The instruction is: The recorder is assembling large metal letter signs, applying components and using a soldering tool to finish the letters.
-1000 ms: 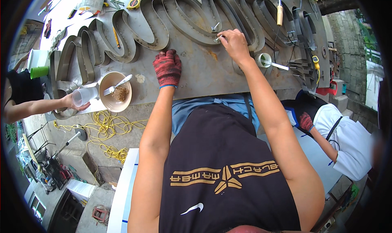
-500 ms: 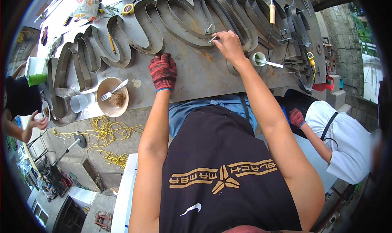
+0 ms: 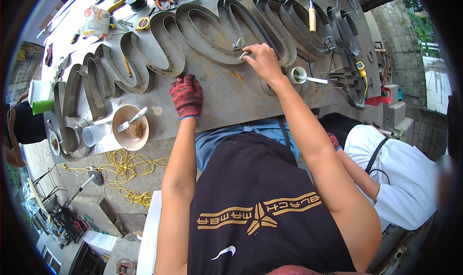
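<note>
My bare right hand (image 3: 264,62) pinches a small shiny metal pin (image 3: 242,56) between thumb and fingertips, at the near wall of a curved metal-strip lettering form (image 3: 212,58). A similar pin (image 3: 237,44) stands inside that loop, and others stick up along the form's far parts. My left hand (image 3: 186,97), in a red and black knit glove, rests on the metal table (image 3: 217,99) with its fingers curled. Its knuckles lie close to the near edge of the form. Nothing shows in it, though its palm side is hidden.
Right of my right hand stands a white cup (image 3: 297,75) with a stick. A bowl (image 3: 120,138) with food and a fork, and a clear cup (image 3: 93,134), sit near the left edge. Yellow cord (image 3: 126,166) lies on the ground. A co-worker in white (image 3: 390,178) is at right.
The view has shifted, so the table sits slightly lower in the picture. My right hand keeps its pinch at the form. At left, a co-worker's hand has drawn back from the table's corner.
</note>
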A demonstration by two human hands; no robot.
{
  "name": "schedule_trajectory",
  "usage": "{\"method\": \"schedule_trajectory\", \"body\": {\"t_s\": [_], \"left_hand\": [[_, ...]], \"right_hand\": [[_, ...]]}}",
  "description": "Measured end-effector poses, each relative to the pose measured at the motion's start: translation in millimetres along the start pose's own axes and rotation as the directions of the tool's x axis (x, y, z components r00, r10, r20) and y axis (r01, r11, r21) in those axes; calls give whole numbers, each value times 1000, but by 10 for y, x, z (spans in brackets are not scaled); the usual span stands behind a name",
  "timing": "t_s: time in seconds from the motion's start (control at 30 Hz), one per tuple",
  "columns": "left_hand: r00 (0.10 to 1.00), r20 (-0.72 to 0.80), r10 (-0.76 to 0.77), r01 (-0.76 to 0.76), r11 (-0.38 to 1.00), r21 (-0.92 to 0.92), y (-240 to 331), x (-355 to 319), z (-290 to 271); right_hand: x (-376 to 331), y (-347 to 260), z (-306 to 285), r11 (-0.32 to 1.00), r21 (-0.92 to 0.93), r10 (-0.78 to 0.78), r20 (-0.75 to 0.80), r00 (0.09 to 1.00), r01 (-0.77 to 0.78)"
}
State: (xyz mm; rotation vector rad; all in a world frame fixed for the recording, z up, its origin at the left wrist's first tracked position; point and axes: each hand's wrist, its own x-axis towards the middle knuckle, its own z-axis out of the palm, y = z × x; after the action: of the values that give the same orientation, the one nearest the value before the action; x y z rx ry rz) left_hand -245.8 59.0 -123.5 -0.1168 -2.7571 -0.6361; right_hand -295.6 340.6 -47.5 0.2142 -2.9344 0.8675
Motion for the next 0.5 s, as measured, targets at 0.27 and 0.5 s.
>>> {"method": "schedule_trajectory", "body": {"t_s": [0.27, 0.5], "left_hand": [[999, 32, -32, 32, 999, 7, 35, 1, -33], [996, 74, -51, 49, 998, 37, 47, 13, -25]], "right_hand": [[-25, 14, -253, 999, 35, 41, -15, 999, -41], [72, 163, -524, 993, 94, 84, -75, 994, -77]]}}
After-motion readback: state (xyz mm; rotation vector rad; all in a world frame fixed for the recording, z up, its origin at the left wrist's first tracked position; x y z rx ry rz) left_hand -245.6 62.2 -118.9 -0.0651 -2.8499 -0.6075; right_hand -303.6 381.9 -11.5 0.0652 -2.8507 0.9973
